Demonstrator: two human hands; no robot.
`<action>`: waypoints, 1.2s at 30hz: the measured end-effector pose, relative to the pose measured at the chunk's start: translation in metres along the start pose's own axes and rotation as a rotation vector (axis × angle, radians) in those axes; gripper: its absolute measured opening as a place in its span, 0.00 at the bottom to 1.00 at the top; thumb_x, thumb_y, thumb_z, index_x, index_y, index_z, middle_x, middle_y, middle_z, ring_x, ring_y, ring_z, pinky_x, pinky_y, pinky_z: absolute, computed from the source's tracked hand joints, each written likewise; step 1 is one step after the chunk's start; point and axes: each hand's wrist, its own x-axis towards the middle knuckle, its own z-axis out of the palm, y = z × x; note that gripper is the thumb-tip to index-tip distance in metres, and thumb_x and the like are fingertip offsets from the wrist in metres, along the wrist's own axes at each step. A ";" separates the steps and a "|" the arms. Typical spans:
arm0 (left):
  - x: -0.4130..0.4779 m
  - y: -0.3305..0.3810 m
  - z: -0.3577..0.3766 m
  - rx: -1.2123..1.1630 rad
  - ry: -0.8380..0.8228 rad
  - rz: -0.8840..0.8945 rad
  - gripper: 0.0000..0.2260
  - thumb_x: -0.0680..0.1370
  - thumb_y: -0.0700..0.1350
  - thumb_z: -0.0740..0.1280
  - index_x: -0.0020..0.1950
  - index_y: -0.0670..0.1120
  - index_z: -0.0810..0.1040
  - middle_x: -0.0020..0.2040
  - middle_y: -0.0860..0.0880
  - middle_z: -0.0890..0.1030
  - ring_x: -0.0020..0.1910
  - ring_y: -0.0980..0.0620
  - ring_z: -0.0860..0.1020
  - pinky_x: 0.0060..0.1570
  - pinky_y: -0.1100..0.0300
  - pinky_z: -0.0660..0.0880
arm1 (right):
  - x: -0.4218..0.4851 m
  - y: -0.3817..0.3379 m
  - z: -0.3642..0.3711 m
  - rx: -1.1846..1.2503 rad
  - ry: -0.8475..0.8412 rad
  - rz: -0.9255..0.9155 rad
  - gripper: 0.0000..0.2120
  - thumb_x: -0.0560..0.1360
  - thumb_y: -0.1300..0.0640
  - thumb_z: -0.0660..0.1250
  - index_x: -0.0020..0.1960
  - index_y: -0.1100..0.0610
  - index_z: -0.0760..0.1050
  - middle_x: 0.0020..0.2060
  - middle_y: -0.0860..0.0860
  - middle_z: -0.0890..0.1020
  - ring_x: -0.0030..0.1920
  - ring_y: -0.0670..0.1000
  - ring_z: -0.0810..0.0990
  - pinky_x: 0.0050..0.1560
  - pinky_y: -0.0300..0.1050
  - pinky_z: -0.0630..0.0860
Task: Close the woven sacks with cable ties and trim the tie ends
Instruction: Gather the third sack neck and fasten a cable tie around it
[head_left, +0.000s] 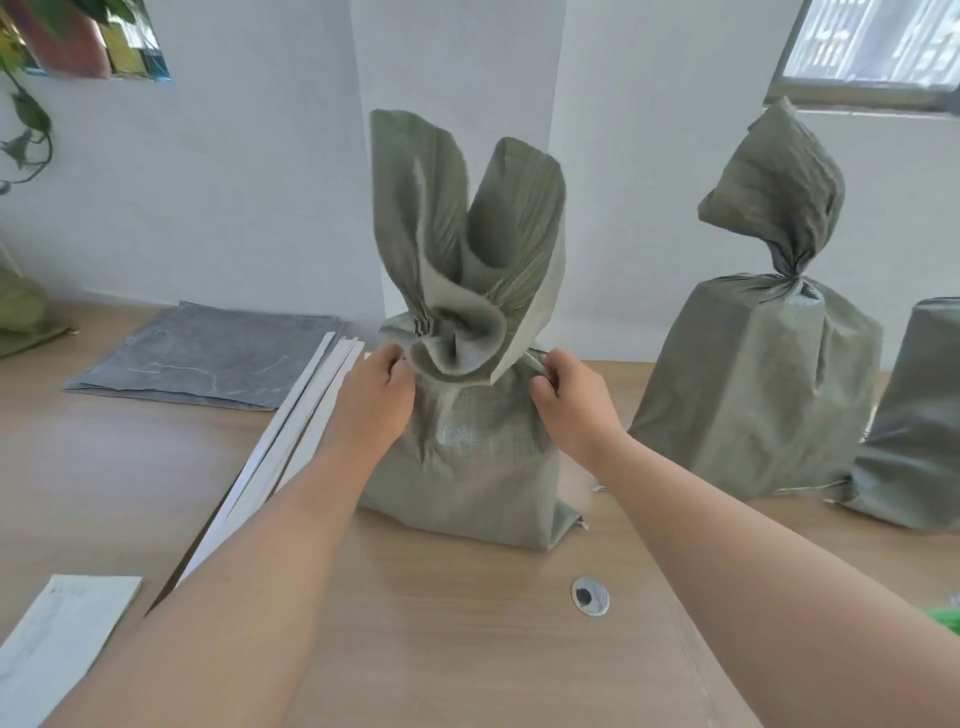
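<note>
A grey-green woven sack (467, 457) stands upright in the middle of the wooden table, its top gathered and flaring upward. My left hand (376, 387) presses against the left side of the gathered neck, fingers curled there. My right hand (566, 387) is at the right side of the neck, fingers closed on a pale cable tie (535, 359) that runs around it. Most of the tie is hidden behind the cloth. Several long white cable ties (291, 441) lie on the table left of the sack.
A closed sack (758, 395) with a twisted neck stands to the right, and another sack (919, 431) at the right edge. Flat empty sacks (208, 358) lie at the back left. A paper sheet (57, 644) lies front left. A round cable hole (590, 596) sits near the front.
</note>
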 end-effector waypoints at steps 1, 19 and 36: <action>-0.008 0.007 -0.001 -0.039 0.010 0.009 0.09 0.79 0.43 0.58 0.38 0.46 0.68 0.33 0.47 0.70 0.33 0.51 0.69 0.36 0.54 0.66 | -0.006 0.000 -0.005 0.024 0.005 -0.004 0.06 0.77 0.60 0.58 0.42 0.59 0.65 0.33 0.51 0.70 0.33 0.51 0.66 0.32 0.46 0.62; -0.226 0.118 0.053 -0.367 0.067 0.119 0.17 0.83 0.43 0.62 0.36 0.48 0.61 0.30 0.52 0.61 0.28 0.55 0.60 0.31 0.56 0.59 | -0.203 0.056 -0.156 0.347 0.397 0.021 0.17 0.73 0.65 0.61 0.33 0.54 0.56 0.28 0.44 0.60 0.31 0.45 0.58 0.31 0.40 0.57; -0.456 0.247 0.148 -0.330 0.134 0.121 0.17 0.79 0.46 0.62 0.35 0.42 0.59 0.31 0.49 0.61 0.30 0.52 0.60 0.31 0.55 0.58 | -0.370 0.162 -0.336 0.467 0.366 -0.004 0.12 0.72 0.67 0.61 0.33 0.61 0.61 0.29 0.50 0.63 0.31 0.45 0.61 0.31 0.41 0.58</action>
